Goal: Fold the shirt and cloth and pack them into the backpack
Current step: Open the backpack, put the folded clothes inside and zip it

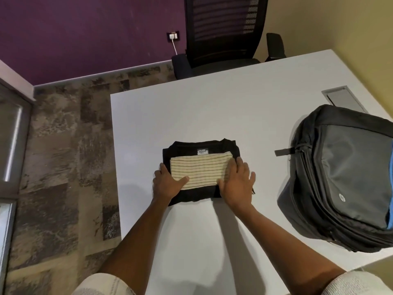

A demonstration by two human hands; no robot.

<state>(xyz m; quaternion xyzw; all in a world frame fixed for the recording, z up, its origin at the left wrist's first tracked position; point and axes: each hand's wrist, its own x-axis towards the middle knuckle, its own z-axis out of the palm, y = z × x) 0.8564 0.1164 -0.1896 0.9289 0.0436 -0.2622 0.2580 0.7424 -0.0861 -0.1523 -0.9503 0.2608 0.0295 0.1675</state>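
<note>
Head view, notes on progress. Your white rectangular table (pixel 212 107) carries everything, largest first. The black and grey fabric backpack (pixel 344 177) lies flat at your right, well apart from the clothes; its zip looks closed, though you cannot be sure from this angle, and nothing is packed in it yet. The black cotton shirt (pixel 191 147) sits folded into a neat rectangle at table centre, neck label up. The cream cloth with thin olive stripes (pixel 200 170) lies folded on top of it, a smaller rectangle. Your left hand (pixel 168 184) rests at the stack's left edge, thumb laid across the cloth, fingers reaching along the side. Your right hand (pixel 238 182) lies flat, fingers straight, on the right edge. Judgement: folding is done; opening the backpack and loading the stack remain.
</note>
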